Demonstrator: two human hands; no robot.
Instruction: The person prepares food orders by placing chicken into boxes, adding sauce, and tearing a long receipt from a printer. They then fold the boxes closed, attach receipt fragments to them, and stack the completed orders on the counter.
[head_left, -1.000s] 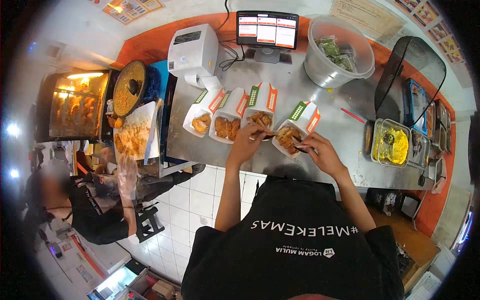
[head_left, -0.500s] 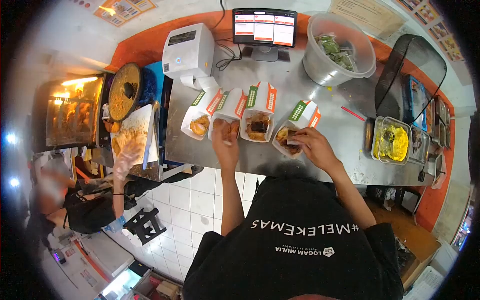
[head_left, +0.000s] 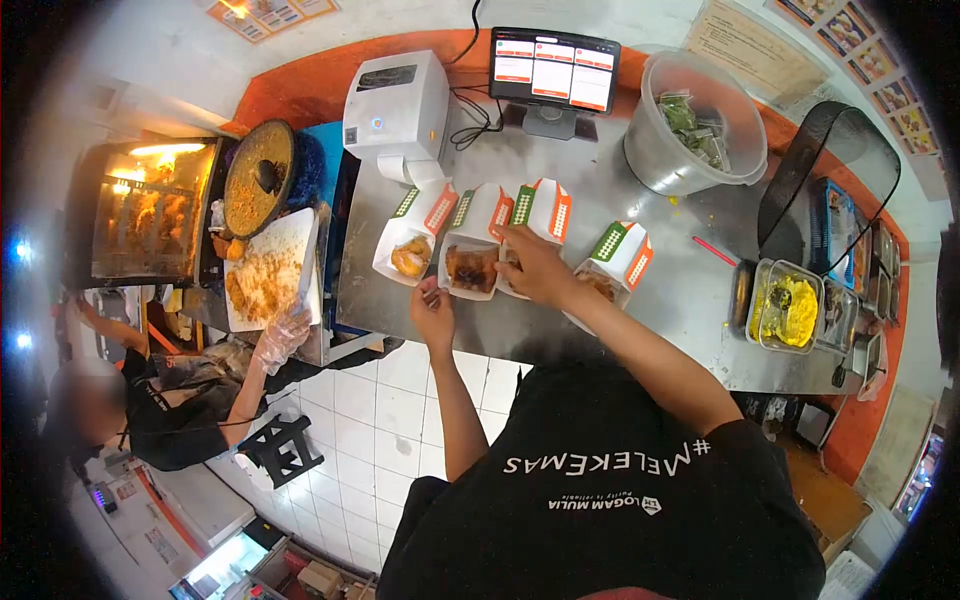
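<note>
Four open boxes (head_left: 406, 229) line the counter (head_left: 660, 300), lids far, likely keeping the food (head_left: 470, 266) reachable. The left hand (head_left: 432, 312) is at the second box's near-left corner, perhaps steadying it; the right hand (head_left: 537, 266) reaches over the third. I cannot tell either grip.

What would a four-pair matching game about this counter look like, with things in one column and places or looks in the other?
Things:
1. Left hand
2. Bucket
3. Printer
4. Stick

Places or looks:
A. White, left of the screen
B. At the near left corner of the second box from the left
C. Pink, lying on the counter
D. Green packets inside

Pairs: 1-B, 2-D, 3-A, 4-C
</note>
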